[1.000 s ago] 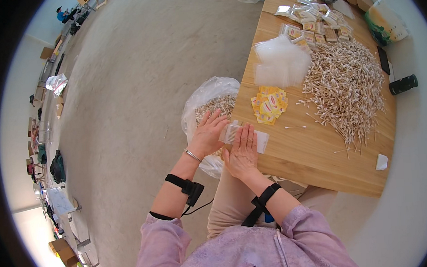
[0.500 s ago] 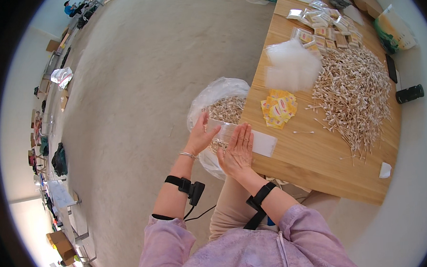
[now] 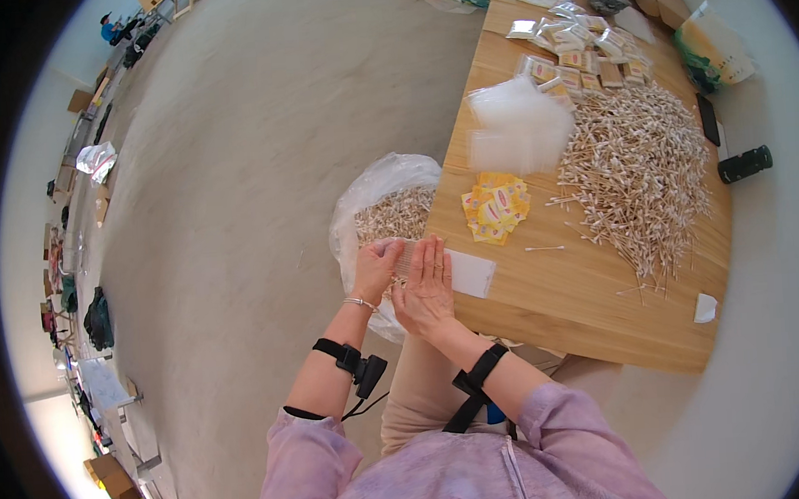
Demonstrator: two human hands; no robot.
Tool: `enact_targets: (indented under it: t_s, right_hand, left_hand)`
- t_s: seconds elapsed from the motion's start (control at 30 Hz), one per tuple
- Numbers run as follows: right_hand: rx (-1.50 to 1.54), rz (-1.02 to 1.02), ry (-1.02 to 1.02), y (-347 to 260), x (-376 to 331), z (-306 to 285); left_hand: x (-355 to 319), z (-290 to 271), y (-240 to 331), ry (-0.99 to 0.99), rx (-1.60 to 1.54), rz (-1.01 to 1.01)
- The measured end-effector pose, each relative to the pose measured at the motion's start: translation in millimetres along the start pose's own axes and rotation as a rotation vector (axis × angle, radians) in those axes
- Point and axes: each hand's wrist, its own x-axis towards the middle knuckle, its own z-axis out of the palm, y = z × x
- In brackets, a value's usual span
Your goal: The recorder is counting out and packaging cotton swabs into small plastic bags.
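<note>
My left hand (image 3: 373, 269) and my right hand (image 3: 427, 289) press together around a small clear packet (image 3: 404, 260) of cotton swabs, at the near left edge of the wooden table (image 3: 558, 304). The packet's clear flap (image 3: 470, 273) lies on the wood just right of my right hand. Behind my hands, off the table's edge, stands a large clear plastic bag (image 3: 387, 200) filled with cotton swabs. A fan of small yellow labels (image 3: 495, 209) lies on the table beyond my right hand.
A big loose heap of cotton swabs (image 3: 637, 175) covers the table's middle. A stack of empty clear packets (image 3: 520, 128) lies behind the labels, with several filled packets (image 3: 579, 51) further back. A black phone (image 3: 708, 119) and a black cylinder (image 3: 744, 164) sit at the right edge.
Both hands have stayed closed around the packet, shifting slightly toward the bag and the table's edge. The head camera has tilted a little, sliding the table rightward in view.
</note>
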Motion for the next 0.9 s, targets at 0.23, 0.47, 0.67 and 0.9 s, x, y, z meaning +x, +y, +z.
enact_targets:
  t_s: [0.23,0.47,0.67,0.9]
  right_hand:
    - [-0.168,0.327,0.535,91.5,62.0,-71.4]
    - [-0.104,0.383,0.446,122.6,74.7,-86.0]
    - [0.545,0.384,0.562,128.3,76.2,-85.2]
    - [1.328,0.508,0.124,88.7,41.4,-94.6]
  left_hand:
    - [-5.2,12.0,12.0,0.076,0.041,-0.012]
    - [-1.9,6.5,2.2,0.058,0.106,0.055]
    - [6.5,3.6,-9.4,0.065,0.129,0.104]
    - [0.5,2.2,-3.3,0.053,0.119,0.091]
